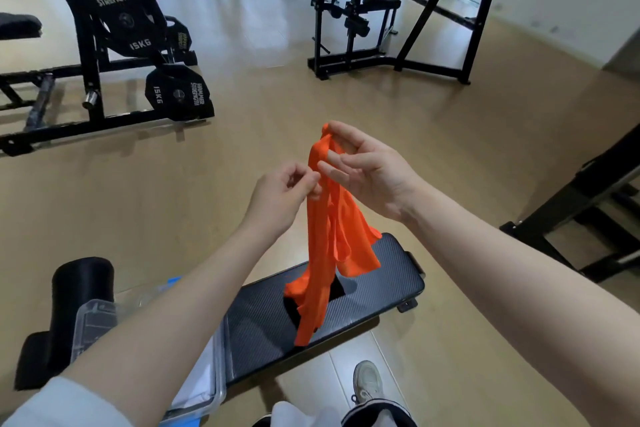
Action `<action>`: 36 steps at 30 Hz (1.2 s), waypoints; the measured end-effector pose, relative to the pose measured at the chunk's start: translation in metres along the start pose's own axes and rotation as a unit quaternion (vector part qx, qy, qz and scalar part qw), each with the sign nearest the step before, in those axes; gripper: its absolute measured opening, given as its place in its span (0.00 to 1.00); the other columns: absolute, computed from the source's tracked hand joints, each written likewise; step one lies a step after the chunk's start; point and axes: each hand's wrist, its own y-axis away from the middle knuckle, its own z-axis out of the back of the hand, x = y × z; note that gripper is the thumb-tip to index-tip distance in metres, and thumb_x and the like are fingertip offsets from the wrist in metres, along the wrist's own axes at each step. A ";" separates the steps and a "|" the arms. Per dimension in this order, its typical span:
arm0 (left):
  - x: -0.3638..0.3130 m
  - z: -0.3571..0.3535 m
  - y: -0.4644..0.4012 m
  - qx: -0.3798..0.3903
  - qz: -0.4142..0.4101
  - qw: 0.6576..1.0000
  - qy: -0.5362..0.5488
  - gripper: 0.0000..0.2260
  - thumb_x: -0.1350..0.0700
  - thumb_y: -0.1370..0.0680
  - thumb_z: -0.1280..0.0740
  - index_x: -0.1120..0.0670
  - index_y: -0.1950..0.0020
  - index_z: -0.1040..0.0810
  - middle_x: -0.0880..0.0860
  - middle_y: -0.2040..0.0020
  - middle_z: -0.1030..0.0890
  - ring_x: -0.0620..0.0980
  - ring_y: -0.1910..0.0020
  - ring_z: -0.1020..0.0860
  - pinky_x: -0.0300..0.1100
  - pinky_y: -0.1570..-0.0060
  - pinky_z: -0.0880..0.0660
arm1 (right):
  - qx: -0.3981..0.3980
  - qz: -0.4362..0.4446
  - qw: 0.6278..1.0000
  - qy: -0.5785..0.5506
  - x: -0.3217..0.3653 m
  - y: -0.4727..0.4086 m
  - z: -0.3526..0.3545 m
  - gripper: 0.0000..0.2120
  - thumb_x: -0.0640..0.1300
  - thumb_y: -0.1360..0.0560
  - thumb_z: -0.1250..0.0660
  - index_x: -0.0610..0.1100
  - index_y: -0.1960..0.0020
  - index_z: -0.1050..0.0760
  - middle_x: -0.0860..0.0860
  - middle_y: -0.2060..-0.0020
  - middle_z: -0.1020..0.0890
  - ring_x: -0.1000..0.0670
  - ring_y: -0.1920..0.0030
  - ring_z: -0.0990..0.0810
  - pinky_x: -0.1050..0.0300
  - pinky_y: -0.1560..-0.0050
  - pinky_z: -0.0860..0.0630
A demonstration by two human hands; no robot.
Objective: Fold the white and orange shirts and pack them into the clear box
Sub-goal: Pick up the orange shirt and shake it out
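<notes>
Hanging bunched over the bench (263,319) — orange shirt (323,253); right hand (370,172) pinches its top, left hand (277,199) pinches an edge.

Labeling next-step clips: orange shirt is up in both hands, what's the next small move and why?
Probably pull the hands apart to spread the bunched orange fabric shirt: the right hand pinches its top, the left hand pinches beside it, and it hangs twisted over the black padded bench.

I see a black padded bench (381,288) on a tan wood-look floor (263,135), black weight plates (178,94) racked behind, a grey sneaker (367,381) below.
</notes>
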 end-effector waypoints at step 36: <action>-0.025 -0.057 0.027 0.073 0.146 0.963 0.216 0.04 0.60 0.26 0.37 0.55 0.57 0.23 0.46 0.68 0.22 0.41 0.70 0.25 0.32 0.68 0.29 | -0.042 -0.015 0.977 0.209 0.009 0.024 0.154 0.09 0.31 0.25 0.39 0.43 0.59 0.27 0.49 0.66 0.25 0.58 0.71 0.26 0.64 0.62 0.28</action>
